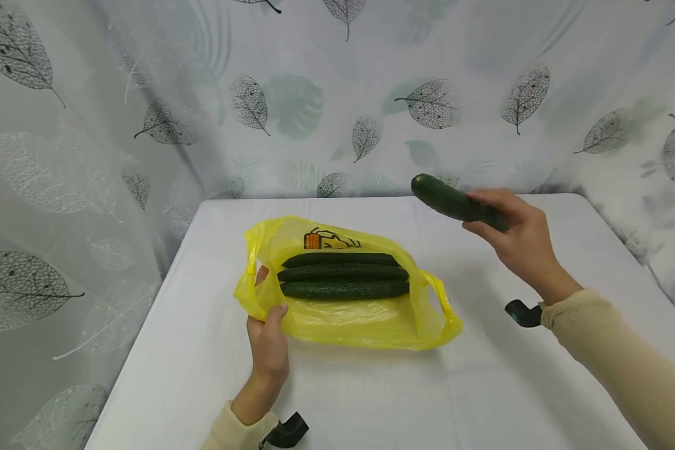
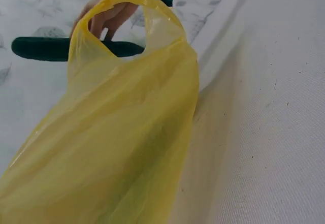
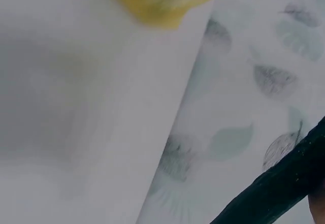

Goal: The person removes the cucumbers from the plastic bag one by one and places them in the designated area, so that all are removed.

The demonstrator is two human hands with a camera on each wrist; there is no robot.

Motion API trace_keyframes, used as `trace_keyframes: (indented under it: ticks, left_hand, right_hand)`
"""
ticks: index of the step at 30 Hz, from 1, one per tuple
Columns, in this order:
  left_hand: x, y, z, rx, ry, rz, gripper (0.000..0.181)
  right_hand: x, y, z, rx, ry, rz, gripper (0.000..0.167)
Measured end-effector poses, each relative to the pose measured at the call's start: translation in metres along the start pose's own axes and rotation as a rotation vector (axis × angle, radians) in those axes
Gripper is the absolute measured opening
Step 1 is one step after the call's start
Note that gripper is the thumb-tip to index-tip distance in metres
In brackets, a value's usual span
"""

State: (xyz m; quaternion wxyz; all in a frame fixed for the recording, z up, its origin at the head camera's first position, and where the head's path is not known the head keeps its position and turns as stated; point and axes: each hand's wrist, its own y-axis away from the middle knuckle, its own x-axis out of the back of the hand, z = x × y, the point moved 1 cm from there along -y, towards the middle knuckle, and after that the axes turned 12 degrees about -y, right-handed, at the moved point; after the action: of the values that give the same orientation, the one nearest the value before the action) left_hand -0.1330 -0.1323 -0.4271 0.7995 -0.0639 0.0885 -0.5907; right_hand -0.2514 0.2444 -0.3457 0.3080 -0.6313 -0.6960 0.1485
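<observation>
A yellow plastic bag (image 1: 349,325) lies on the table with its mouth spread toward me, and three dark green cucumbers (image 1: 343,274) lie side by side inside it. My left hand (image 1: 270,344) grips the bag's left side by its handle, thumb in front and some fingers behind the plastic. Up and to the right of the bag, my right hand (image 1: 514,228) holds another cucumber (image 1: 444,199) in the air, pinched near one end between thumb and fingers. In the left wrist view the bag (image 2: 111,142) covers much of the frame, with the raised cucumber (image 2: 40,49) beyond its handle.
The white-covered table (image 1: 174,350) spreads around the bag. Behind it hangs a leaf-patterned curtain (image 1: 315,125), which also runs along the left and right sides. A dark wrist camera mount (image 1: 523,314) sticks out below the right wrist.
</observation>
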Motion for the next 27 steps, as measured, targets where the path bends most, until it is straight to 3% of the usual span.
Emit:
trace_keyframes:
  ticks: [5,10,18,27]
  left_hand:
    - [0.0,-0.001,0.0,0.013,-0.003,-0.005,0.069]
    - [0.0,-0.001,-0.001,0.024,-0.02,0.001,0.069]
    - [-0.001,-0.001,-0.001,0.035,-0.008,0.016,0.065]
    - [-0.001,-0.002,-0.002,0.045,-0.004,0.022,0.065]
  right_hand:
    - [0.022,0.009,0.02,0.053,0.308,-0.114,0.059]
    - [0.041,0.02,0.04,0.048,0.459,-0.232,0.057]
    - [0.068,0.035,0.069,-0.107,0.543,-0.336,0.054]
    - [0.089,0.047,0.087,-0.201,0.592,-0.414,0.05]
